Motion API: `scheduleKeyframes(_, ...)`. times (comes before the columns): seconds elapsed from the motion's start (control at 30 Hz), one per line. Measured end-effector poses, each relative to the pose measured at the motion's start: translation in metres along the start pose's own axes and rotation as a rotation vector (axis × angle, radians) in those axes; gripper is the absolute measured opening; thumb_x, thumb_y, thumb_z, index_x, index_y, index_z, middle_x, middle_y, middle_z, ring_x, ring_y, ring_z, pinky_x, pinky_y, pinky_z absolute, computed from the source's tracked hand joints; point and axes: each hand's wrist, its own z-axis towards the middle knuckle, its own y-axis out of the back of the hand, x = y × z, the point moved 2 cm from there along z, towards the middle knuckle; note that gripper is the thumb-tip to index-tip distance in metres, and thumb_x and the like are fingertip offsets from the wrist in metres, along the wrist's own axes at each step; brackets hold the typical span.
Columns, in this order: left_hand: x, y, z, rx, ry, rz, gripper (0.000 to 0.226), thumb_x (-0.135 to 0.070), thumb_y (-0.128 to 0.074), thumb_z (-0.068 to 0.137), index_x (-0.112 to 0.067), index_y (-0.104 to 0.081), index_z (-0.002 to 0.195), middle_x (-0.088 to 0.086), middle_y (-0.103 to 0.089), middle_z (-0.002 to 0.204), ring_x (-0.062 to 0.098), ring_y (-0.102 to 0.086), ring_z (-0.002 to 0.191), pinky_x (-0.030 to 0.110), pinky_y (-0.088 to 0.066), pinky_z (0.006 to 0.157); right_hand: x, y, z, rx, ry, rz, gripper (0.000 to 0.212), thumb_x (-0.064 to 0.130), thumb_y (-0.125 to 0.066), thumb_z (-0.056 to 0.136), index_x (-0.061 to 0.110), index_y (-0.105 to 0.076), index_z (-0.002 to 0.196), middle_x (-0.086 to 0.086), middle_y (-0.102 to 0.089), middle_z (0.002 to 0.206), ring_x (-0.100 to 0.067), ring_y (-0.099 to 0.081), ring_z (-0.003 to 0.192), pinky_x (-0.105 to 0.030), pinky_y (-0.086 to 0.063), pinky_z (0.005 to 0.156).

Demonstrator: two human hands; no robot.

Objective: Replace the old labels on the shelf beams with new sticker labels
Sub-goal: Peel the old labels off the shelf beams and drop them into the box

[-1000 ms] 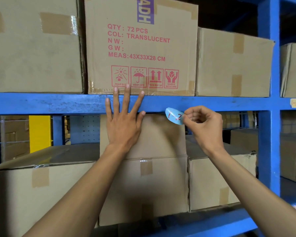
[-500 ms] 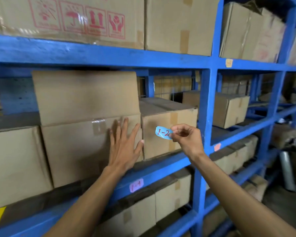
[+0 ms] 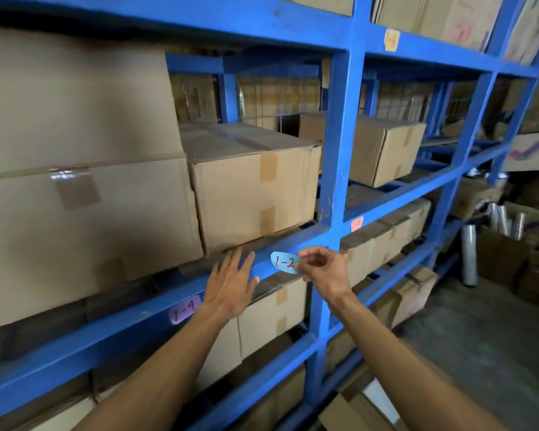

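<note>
right hand (image 3: 321, 270) pinches the blue "1-2" sticker (image 3: 284, 262) by its edge against the shelf beam (image 3: 131, 325), likely to place it, while left hand (image 3: 231, 284) lies flat and relaxed on that beam beside it.

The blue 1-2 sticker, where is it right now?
In the head view, the blue 1-2 sticker is pinched in the right hand, in front of the blue shelf beam, just right of the left hand.

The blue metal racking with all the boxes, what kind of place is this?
Most likely a warehouse or stockroom. Blue metal shelf racking runs in tiers, loaded with taped brown cardboard cartons, and its beams carry small handwritten location labels such as the pink "1-4" sticker.
</note>
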Motion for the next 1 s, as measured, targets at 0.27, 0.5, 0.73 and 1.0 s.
scheduleKeyframes(0.27,-0.014,-0.031,0.009,-0.227,0.113,0.147,0.051,-0.028,-0.040,0.101,-0.028,-0.031,0.151,0.002,-0.045,0.152,0.025,-0.042,0.139,0.045,-0.034,0.114,-0.043,0.031,0.030,0.032,-0.120,-0.067,0.018,-0.003,-0.073,0.081,0.015,-0.069,0.081,-0.001,-0.071,0.082,-0.012,-0.067,0.081,-0.026,-0.054,0.055)
scheduleKeyframes(0.5,-0.019,-0.039,0.012,-0.319,0.168,0.173,0.049,-0.029,-0.047,0.097,-0.029,-0.041,0.146,0.001,-0.054,0.144,0.026,-0.051,0.129,0.045,-0.038,0.108,-0.082,0.050,0.048,0.096,-0.196,-0.056,0.016,-0.001,-0.074,0.081,0.015,-0.070,0.082,-0.003,-0.073,0.088,-0.017,-0.071,0.084,-0.022,-0.058,0.055)
scheduleKeyframes(0.73,-0.051,-0.062,0.010,-0.382,0.240,0.103,0.067,-0.031,-0.058,0.088,-0.025,-0.034,0.150,0.011,-0.034,0.157,0.032,-0.026,0.147,0.057,-0.004,0.119,-0.113,0.071,0.057,0.087,-0.290,-0.007,0.010,0.005,-0.073,0.085,0.014,-0.071,0.088,-0.007,-0.074,0.087,-0.020,-0.069,0.071,-0.023,-0.056,0.053)
scheduleKeyframes(1.0,-0.107,-0.171,0.037,-0.032,-0.203,-0.050,0.078,-0.022,-0.070,0.076,-0.026,-0.039,0.147,0.013,-0.033,0.158,0.032,-0.028,0.147,0.054,-0.023,0.118,-0.171,0.127,0.065,-0.083,-0.452,-0.022,0.009,0.006,-0.072,0.085,0.014,-0.070,0.085,-0.005,-0.073,0.081,-0.016,-0.065,0.062,-0.022,-0.053,0.047)
